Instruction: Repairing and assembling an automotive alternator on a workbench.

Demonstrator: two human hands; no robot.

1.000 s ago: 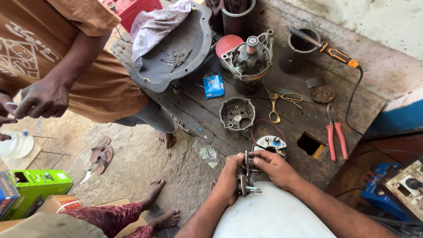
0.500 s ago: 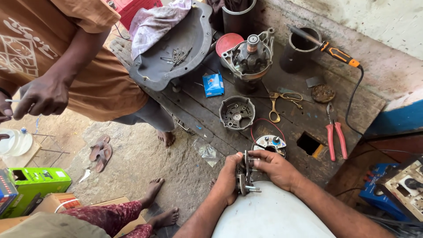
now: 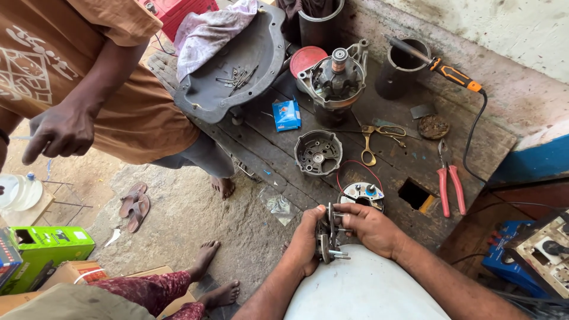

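I note no change since a second ago: my left hand (image 3: 305, 242) and right hand (image 3: 368, 227) both remain clamped on the bolted metal assembly (image 3: 329, 236), work unadvanced.

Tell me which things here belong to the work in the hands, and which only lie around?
In hand:
left hand
right hand
metal part with studs, held by both

Lying about:
round housing
scissors
red pliers
blue box
screwdriver
sandals
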